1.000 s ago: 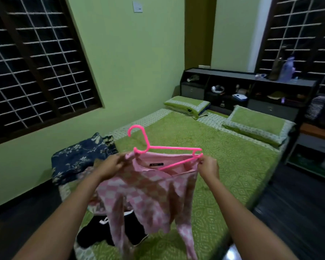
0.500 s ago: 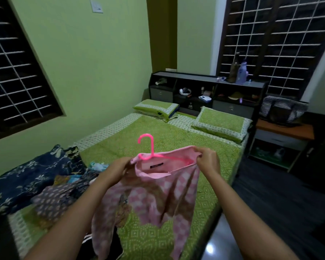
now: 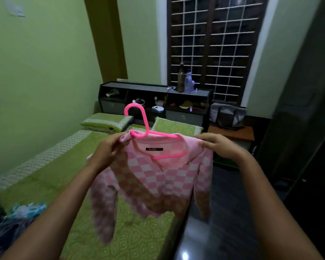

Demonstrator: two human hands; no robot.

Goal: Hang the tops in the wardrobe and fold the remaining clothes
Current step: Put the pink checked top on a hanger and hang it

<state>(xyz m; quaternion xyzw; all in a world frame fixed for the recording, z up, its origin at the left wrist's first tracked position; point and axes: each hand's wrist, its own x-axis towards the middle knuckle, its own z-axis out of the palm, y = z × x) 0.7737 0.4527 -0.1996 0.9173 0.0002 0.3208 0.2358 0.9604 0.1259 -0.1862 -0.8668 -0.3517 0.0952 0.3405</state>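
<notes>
**Pink top on its hanger, held mid-frame**

Green walls and a green bed [image 3: 51, 177] fill the background. I see my left hand [image 3: 109, 151] and right hand [image 3: 219, 145] pinching the shoulders of the checked pink top [image 3: 158, 181], which sits on the pink hanger [image 3: 139, 119] at frame centre above the bed's edge.

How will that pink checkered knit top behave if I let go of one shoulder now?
The pink checkered knit top looks floppy: its sleeves dangle limp. The bright pink plastic hanger seems stiff and would probably hold its shape, but may tilt. With the left hand and right hand each pinching a shoulder, a freed side might slip off.
</notes>
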